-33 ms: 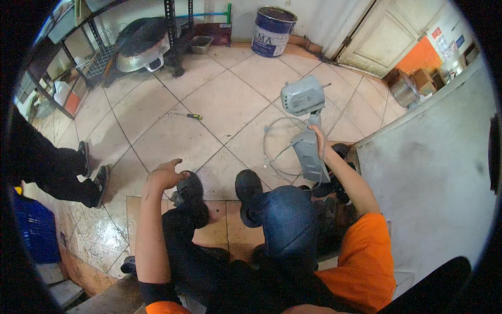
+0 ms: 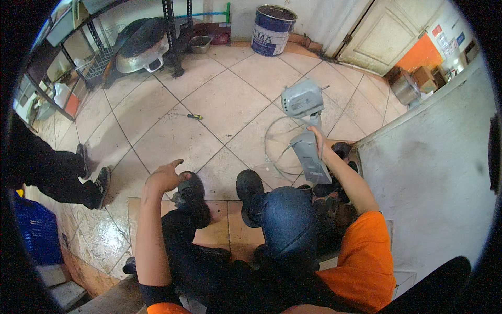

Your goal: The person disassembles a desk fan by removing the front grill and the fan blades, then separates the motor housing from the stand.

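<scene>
The right hand (image 2: pixel 317 140) grips the upright grey fan stand (image 2: pixel 309 157), its motor head (image 2: pixel 301 98) above the tiled floor (image 2: pixel 219 104), while the left hand (image 2: pixel 164 175) hovers spread-fingered, empty, over a black shoe (image 2: pixel 193 191)

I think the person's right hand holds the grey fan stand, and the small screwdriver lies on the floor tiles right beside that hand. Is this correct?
Not quite. In the head view the right hand does hold the grey fan stand, but the screwdriver does not lie beside that hand. It lies apart on the floor tiles, far to the left of it and up from the left hand.
</scene>
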### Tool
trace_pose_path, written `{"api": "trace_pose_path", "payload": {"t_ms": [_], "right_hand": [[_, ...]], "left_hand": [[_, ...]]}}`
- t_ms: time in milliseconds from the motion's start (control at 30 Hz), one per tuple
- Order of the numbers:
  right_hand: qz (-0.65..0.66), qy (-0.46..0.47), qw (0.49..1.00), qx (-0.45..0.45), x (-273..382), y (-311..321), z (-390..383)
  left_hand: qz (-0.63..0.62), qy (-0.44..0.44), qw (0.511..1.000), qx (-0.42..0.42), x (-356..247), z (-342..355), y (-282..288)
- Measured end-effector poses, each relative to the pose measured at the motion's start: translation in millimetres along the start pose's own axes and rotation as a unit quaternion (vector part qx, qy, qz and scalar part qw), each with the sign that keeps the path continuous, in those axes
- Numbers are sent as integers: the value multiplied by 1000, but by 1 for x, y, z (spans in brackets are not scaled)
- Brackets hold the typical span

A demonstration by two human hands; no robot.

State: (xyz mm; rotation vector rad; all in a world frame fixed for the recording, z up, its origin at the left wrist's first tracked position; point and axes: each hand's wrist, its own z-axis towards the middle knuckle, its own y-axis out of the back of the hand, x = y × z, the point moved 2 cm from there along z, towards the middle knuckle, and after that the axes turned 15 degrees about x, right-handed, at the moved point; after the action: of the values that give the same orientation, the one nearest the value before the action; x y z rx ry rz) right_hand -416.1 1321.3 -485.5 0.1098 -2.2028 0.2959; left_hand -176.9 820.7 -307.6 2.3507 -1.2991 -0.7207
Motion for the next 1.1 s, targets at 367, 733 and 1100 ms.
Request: {"api": "trace_pose_path", "payload": {"t_ms": [367, 733, 1100], "right_hand": [[82, -44, 978, -188, -139, 68, 97], [235, 112, 963, -73, -241, 66, 200], [51, -161, 985, -39, -164, 24, 81]], "left_hand": [[-2, -93, 995, 48, -25, -25, 0], [-15, -10, 994, 104, -34, -35, 14], [60, -53, 993, 85, -48, -29, 3]]}}
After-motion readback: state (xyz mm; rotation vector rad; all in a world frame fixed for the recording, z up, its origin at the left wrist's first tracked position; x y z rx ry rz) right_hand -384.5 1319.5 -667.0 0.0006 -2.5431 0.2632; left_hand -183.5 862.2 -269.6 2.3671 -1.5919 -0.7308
